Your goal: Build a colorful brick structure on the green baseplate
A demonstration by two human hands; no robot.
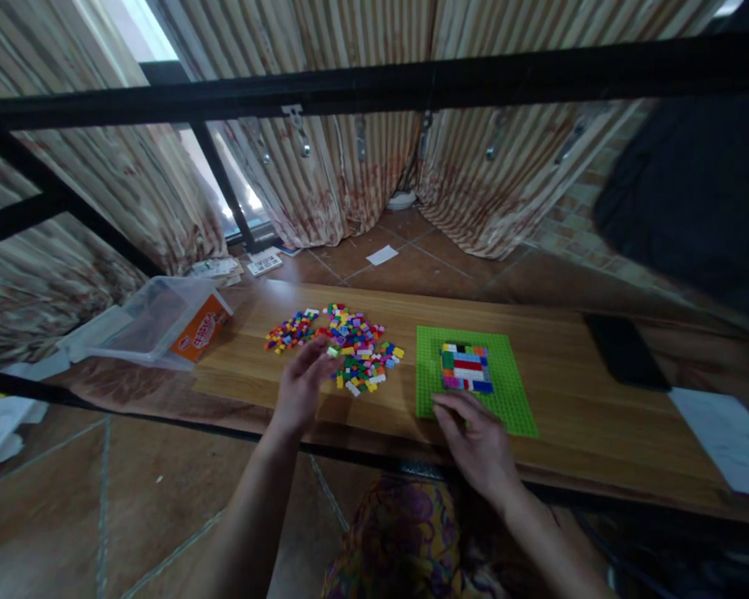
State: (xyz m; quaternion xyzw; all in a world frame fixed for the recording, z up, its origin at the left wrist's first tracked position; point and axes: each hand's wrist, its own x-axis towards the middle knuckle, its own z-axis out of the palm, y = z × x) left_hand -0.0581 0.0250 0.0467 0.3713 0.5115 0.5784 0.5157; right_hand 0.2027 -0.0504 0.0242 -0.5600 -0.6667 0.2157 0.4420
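Note:
My left hand [300,381] is at the near left side of a pile of small colourful toy bricks [362,341]. Its thumb and fingers come together on a pale white-green brick [333,352]. A green studded baseplate [512,391] lies to the right of the pile. Near its middle, a block of multicoloured bricks [468,366] is built, with red and white rows at its centre. Over the front edge of the baseplate is my right hand [478,437], its fingers curled and pressed together. Whatever is between those fingertips is hidden.
A clear plastic box [143,324] with an orange label stands at the table's left end. To the right lie a black phone-like slab [624,349] and a white sheet [727,437]. A black metal bar [374,83] crosses in front of the curtains.

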